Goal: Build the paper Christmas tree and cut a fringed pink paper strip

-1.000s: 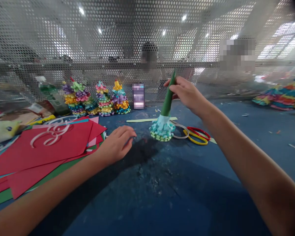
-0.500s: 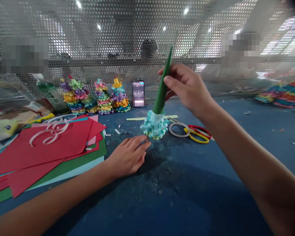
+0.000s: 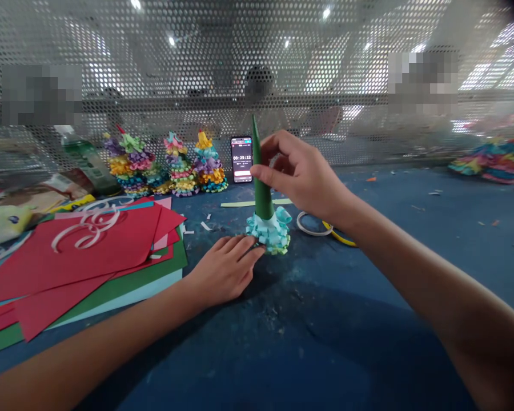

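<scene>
A tall green paper cone [image 3: 260,188] stands on the blue table with rows of curled pale-blue and green paper strips [image 3: 270,233] round its base. My right hand [image 3: 302,174] pinches the cone about halfway up, holding it upright. My left hand [image 3: 225,268] lies flat on the table, fingers stretched out, their tips touching the frilled base from the left.
A stack of red, green and light-blue paper sheets [image 3: 81,257] lies at left with a white curl on top. Three finished multicoloured paper trees [image 3: 171,165], a phone showing a timer [image 3: 241,158] and a green bottle [image 3: 89,162] stand along the perforated screen. A tape ring [image 3: 310,224] lies behind my right wrist.
My right hand has carried the cone left and toward me and set it upright. My left hand slid forward until its fingertips reached the cone's base.
</scene>
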### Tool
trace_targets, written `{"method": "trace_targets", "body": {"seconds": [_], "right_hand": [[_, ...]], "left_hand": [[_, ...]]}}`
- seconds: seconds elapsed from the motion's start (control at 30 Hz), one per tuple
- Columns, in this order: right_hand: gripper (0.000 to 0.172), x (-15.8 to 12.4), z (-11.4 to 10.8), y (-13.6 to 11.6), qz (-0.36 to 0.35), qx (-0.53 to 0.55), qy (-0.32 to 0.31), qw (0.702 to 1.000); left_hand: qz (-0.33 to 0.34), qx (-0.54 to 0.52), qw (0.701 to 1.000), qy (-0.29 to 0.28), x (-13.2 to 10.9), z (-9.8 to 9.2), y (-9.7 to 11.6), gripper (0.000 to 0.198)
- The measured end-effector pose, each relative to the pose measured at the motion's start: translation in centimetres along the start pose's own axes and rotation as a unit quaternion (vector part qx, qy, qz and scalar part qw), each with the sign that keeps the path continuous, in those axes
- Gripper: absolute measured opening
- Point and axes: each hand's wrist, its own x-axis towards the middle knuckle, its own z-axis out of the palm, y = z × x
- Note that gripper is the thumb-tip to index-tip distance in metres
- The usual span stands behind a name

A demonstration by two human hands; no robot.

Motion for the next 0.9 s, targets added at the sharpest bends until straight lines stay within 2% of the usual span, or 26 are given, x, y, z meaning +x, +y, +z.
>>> {"method": "trace_targets", "body": {"seconds": [0.1,0.2,0.33,0.4,0.53,0.63,0.77,0.9], "right_hand": [[0.01,0.0,-0.4,-0.4,-0.012,0.033,0.025,0.999],[0.012,0.7,-1.9,0.3,-0.008,0.062,0.068,0.996],[0.013,1.9,-4.1,2.8,0.048,0.11,0.125,0.985],[0.011,2.3,-4.7,4.1,0.088,0.133,0.139,0.977],[0.01,2.6,-4.3,5.7,0.138,0.153,0.118,0.971],[0.01,2.4,-3.4,5.5,0.153,0.172,0.085,0.97],[0.01,1.9,-2.3,4.4,0.188,0.208,0.044,0.959],[0.011,1.7,-1.8,3.7,0.198,0.212,0.012,0.957]], "left_hand": [[-0.004,0.02,1.0,-0.01,0.0,-0.1,0.1,0.025],[-0.005,0.031,0.999,-0.015,0.0,-0.3,0.1,0.022],[0.028,0.023,0.999,-0.021,-0.2,-0.6,0.2,0.019],[0.043,0.016,0.999,0.006,-0.4,-0.8,0.2,0.023],[0.048,0.014,0.994,0.095,-0.8,-0.6,0.2,0.041],[0.026,0.021,0.992,0.118,-0.9,-0.2,0.2,0.049],[-0.008,0.028,0.99,0.137,-0.8,0.0,0.3,0.05],[-0.005,0.051,0.986,0.16,-0.9,-0.4,0.3,0.039]]}}
